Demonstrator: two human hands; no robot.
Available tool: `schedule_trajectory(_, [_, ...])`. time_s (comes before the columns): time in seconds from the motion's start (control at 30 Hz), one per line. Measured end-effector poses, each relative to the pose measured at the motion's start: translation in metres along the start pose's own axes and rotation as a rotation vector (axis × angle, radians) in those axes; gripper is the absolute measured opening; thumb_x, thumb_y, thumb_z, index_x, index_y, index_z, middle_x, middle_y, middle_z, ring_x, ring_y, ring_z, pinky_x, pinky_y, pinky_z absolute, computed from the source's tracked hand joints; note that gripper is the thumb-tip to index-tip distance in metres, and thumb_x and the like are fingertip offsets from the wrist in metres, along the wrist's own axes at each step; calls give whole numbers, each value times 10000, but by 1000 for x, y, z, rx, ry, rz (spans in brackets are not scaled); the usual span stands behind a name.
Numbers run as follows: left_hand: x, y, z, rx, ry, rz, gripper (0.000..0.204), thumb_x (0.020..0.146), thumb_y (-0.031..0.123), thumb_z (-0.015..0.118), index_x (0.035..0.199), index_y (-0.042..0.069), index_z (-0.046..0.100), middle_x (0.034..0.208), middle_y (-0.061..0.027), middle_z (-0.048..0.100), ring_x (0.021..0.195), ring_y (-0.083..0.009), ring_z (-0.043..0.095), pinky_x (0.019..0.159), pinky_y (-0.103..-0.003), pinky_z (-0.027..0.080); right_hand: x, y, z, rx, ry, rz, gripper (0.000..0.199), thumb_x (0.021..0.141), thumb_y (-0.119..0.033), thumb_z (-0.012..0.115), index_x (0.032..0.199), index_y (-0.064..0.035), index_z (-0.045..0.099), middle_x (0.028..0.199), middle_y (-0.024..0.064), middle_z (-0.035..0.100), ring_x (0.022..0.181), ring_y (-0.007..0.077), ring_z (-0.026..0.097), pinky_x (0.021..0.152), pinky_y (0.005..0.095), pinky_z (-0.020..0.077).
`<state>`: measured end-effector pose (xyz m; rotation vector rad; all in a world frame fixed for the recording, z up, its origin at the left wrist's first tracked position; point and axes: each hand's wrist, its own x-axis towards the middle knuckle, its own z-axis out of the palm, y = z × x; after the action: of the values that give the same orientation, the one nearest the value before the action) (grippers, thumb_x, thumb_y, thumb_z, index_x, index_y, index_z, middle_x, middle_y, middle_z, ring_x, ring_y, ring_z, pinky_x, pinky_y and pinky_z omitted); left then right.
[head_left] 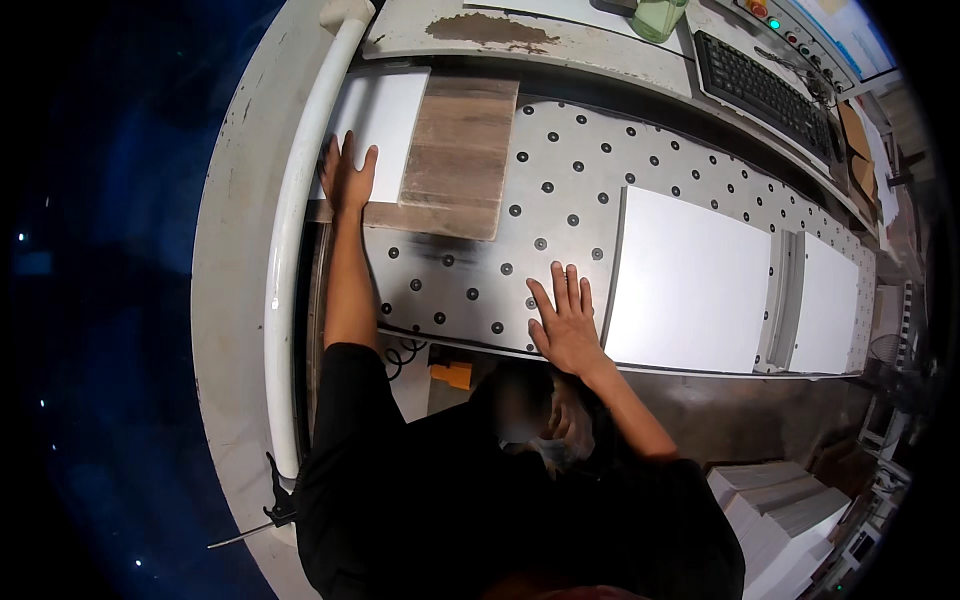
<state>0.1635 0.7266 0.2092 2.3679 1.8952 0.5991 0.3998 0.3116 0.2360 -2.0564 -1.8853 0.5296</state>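
Observation:
My left hand (350, 180) lies with fingers spread on a white panel (392, 125), near its left edge. That panel rests over a brown wood-grain board (462, 150), which shows along its right side and near edge. Both lie at the left end of a metal table (470, 270) dotted with black round studs. My right hand (568, 325) is at the table's near edge, palm down and fingers apart, just left of a larger white panel (690, 285). Nothing shows in its grasp. Farther right, a smaller white panel (828, 305) lies beyond a grey strip (787, 300).
A thick white bar (285, 280) runs along the left side of the table. Behind the table are a black keyboard (765, 95), a button panel (800, 45) and a green translucent container (658, 18). Stacked boards (775, 510) stand at lower right; an orange-yellow object (452, 375) sits below the table edge.

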Motion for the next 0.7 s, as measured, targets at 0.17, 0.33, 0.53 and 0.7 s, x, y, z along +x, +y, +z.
schedule_trajectory(0.17, [-5, -14, 5, -110, 147, 1, 573, 965, 444, 612, 1450, 144, 559, 1523, -158, 494, 1408, -364, 443, 1168, -486, 328, 1, 1, 2, -41, 45, -24, 662, 978, -326, 555, 1579, -147, 343, 1650, 298, 148, 1533, 497, 111, 1228, 618, 114])
schedule_trajectory(0.33, [-44, -9, 7, -59, 355, -354, 646, 928, 455, 637, 1432, 63, 535, 1317, -264, 604, 1264, -447, 511, 1098, -528, 358, 17, 10, 2, 44, 85, -116, 739, 899, -339, 681, 1537, -120, 379, 1598, 349, 214, 1482, 575, 162, 1187, 684, 142])
schedule_trajectory(0.53, [-96, -7, 3, 20, 58, -515, 1068, 856, 825, 492, 1621, 116, 261, 1577, -426, 183, 1470, -611, 64, 1186, -666, 3, 102, 10, -11, 133, 175, -107, 887, 831, -446, 748, 1557, -129, 349, 1553, 395, 265, 1467, 565, 212, 1199, 638, 175])
schedule_trajectory(0.7, [-89, -19, 8, -101, 4, -434, 1158, 820, 832, 545, 1630, 75, 209, 1604, -396, 185, 1497, -600, 39, 1197, -663, 2, 154, 25, -7, 20, 166, -238, 826, 839, -465, 741, 1513, -110, 420, 1549, 357, 312, 1469, 522, 243, 1203, 618, 187])
